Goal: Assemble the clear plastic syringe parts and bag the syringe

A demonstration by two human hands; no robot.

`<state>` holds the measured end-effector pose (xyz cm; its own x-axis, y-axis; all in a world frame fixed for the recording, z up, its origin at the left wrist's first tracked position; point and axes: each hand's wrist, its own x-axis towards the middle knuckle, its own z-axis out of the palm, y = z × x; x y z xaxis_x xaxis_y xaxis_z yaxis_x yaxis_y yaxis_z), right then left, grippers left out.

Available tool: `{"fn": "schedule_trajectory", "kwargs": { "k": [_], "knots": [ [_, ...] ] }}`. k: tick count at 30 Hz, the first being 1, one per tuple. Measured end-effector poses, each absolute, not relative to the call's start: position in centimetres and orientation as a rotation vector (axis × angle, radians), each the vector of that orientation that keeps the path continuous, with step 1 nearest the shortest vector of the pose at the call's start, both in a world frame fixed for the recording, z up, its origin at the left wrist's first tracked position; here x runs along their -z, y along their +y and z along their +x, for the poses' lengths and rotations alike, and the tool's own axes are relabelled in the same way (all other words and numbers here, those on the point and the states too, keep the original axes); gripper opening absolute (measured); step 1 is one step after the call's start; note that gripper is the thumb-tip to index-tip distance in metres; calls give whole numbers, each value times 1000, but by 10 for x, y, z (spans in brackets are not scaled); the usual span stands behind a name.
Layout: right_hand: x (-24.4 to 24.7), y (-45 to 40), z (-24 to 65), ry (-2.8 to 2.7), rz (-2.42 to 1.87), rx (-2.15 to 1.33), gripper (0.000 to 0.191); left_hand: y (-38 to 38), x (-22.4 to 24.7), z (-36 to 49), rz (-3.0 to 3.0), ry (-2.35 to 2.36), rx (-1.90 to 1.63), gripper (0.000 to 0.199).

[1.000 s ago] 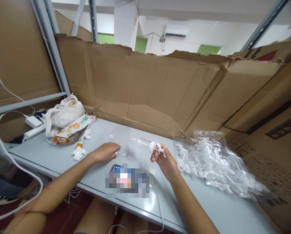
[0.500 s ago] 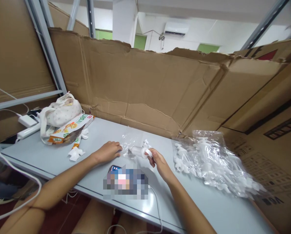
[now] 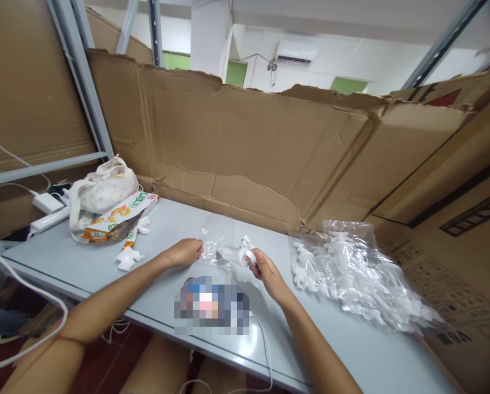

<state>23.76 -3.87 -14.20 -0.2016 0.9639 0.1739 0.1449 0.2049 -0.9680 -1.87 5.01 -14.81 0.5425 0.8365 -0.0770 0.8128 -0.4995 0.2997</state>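
My right hand (image 3: 268, 272) is closed round the white ring handle of a translucent plastic syringe (image 3: 232, 253), whose narrow tip points left. The syringe is over or partly inside a clear plastic bag (image 3: 212, 241) on the table; I cannot tell which. Small white plastic pieces (image 3: 245, 241) lie just behind the syringe. At the left edge of the bag, my left hand (image 3: 187, 251) has its fingers curled in and closed on the film. Its fingertips are partly hidden.
A large clear bag of white plastic parts (image 3: 351, 273) lies on the right. A blurred-out phone (image 3: 212, 301) with a cable is near the front edge. At left are a snack packet (image 3: 124, 213), a white cloth bag (image 3: 105, 186) and crumpled tissue (image 3: 128, 258). Cardboard (image 3: 228, 142) walls the back.
My left hand's fingers were stretched out flat beside the clear bag; now they are curled closed at its edge. My right hand and the syringe have barely moved.
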Motion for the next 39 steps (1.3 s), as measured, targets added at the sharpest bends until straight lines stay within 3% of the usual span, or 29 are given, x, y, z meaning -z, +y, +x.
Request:
{"fn": "schedule_trajectory", "kwargs": {
  "k": [4, 13, 20, 25, 30, 39],
  "knots": [
    [140, -40, 235, -1563, -1090, -1120, 53, 42, 137, -26, 2465, 1277, -98, 28],
    [140, -40, 234, -1608, -1088, -1115, 51, 16, 121, -31, 2516, 701, -192, 20],
    [133, -47, 234, -1743, -1032, -1100, 49, 35, 139, -16, 2575, 884, -229, 14],
    [124, -53, 244, -1749, -1059, -1095, 50, 39, 144, -11, 2663, 1079, -176, 29],
    [118, -57, 248, -1810, -1023, -1114, 50, 34, 145, -5, 2797, 1094, -171, 13],
    [111, -66, 239, -2070, -987, -1007, 33, 29, 141, 6, 3016, 1132, -133, 20]
  ]
}}
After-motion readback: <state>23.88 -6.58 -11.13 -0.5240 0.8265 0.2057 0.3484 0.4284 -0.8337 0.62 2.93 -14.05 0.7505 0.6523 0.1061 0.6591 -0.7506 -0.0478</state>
